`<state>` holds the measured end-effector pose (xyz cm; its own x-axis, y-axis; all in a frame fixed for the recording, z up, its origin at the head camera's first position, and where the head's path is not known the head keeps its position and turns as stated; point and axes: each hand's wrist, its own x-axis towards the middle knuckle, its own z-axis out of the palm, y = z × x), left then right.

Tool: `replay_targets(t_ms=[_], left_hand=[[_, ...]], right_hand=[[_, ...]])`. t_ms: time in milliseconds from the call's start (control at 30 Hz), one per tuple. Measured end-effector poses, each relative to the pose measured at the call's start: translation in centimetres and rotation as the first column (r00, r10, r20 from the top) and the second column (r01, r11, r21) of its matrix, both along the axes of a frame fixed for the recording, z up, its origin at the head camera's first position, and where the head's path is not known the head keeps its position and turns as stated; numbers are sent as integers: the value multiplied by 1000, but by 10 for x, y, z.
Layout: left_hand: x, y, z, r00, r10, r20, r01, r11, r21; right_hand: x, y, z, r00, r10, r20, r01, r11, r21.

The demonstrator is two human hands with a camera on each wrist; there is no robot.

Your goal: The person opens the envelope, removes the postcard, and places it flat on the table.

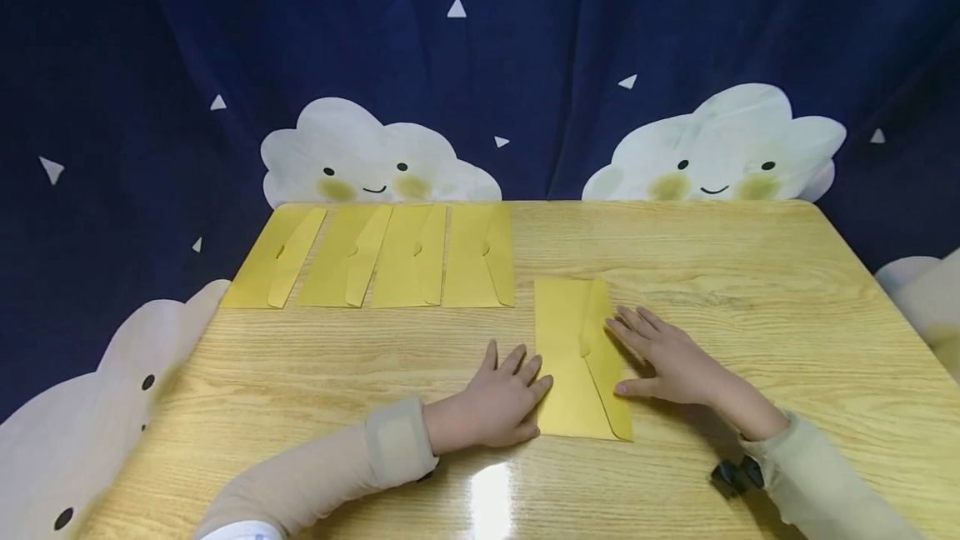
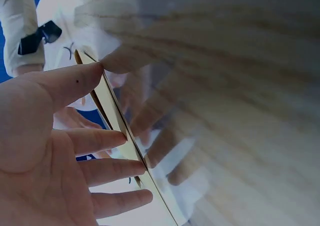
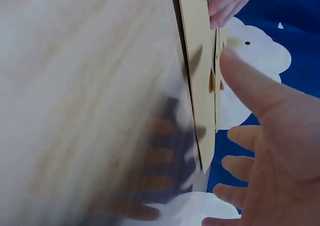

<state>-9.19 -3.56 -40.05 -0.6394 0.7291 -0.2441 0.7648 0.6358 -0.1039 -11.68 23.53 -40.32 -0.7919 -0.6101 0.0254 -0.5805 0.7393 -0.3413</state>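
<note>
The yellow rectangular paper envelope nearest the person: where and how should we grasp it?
Probably pinch the envelope midway along its right long edge, coming low from the right: it lies flat, so an edge suits pinching, and its flap folds in from that side.

Yellow envelopes (image 1: 558, 357), navy cloud-print backdrop (image 1: 510, 48)

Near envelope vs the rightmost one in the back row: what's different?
Position: the near envelope lies closer to the head camera; the row envelope lies at the table's far edge.
Grouping: the near envelope lies by itself; the row envelope ends a row of four.
Hands: the left hand and right hand flank the near envelope; neither is at the row envelope.
Shared: both yellow, flap side up, flap on the right in the head view.
</note>
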Motion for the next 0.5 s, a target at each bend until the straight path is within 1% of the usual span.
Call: replay_targets(t_ms=[167, 300, 400, 467, 500], left_hand=[[1, -1, -3, 1000, -7, 6, 7, 1000, 7], [-5, -2, -3, 999, -18, 39, 15, 998, 67], [-15, -4, -1, 998, -27, 54, 18, 987, 160], [-23, -5, 3, 998, -29, 64, 12, 969, 247], [-28, -5, 4, 997, -25, 69, 4, 956, 292]], right_hand=[[-12, -3, -5, 997, -9, 77, 6, 999, 46], [-15, -5, -9, 995, -14, 103, 5, 997, 82], [-16, -6, -9, 993, -18, 113, 7, 996, 89], [-17, -6, -9, 993, -21, 116, 10, 996, 91], [-17, -7, -9, 993, -22, 117, 12, 996, 92]])
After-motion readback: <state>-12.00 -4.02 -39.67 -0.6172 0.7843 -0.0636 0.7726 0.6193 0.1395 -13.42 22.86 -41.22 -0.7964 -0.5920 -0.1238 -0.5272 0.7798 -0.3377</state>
